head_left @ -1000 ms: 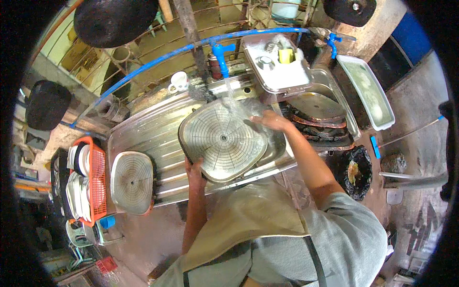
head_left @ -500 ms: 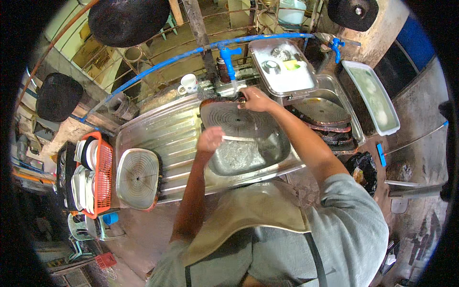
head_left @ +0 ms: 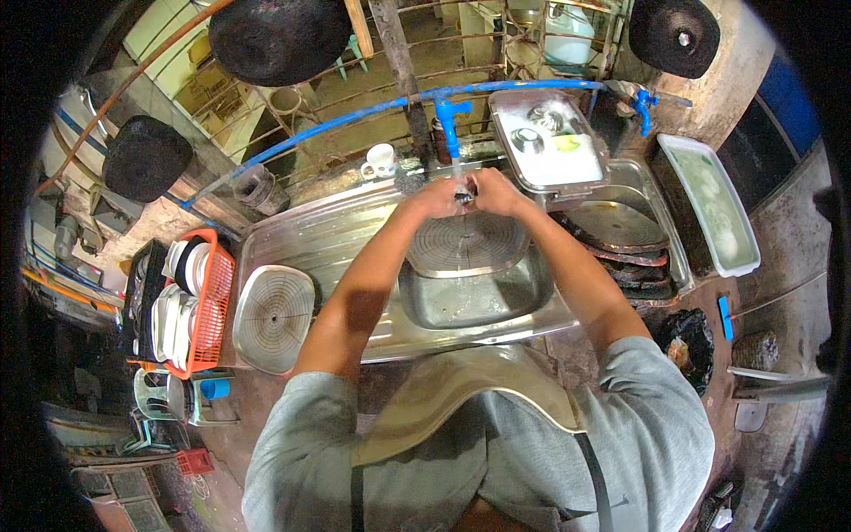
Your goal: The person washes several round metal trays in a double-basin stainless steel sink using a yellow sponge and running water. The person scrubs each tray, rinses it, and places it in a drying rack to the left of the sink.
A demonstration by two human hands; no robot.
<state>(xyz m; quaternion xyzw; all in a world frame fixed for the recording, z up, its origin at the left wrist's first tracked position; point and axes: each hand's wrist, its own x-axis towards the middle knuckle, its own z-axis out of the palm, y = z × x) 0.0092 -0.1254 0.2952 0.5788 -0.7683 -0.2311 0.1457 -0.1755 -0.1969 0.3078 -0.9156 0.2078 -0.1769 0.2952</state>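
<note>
A stainless-steel sink (head_left: 479, 306) is set into a worn metal counter below a blue tap (head_left: 449, 120). Under the tap's stream, the left hand (head_left: 436, 197) and right hand (head_left: 495, 191) are pressed together — fingers curled around something small and dark, too small to identify. Just below them, a round ridged metal tray (head_left: 465, 244) is propped in the sink; a second ridged tray (head_left: 273, 316) is laid left of the sink.
</note>
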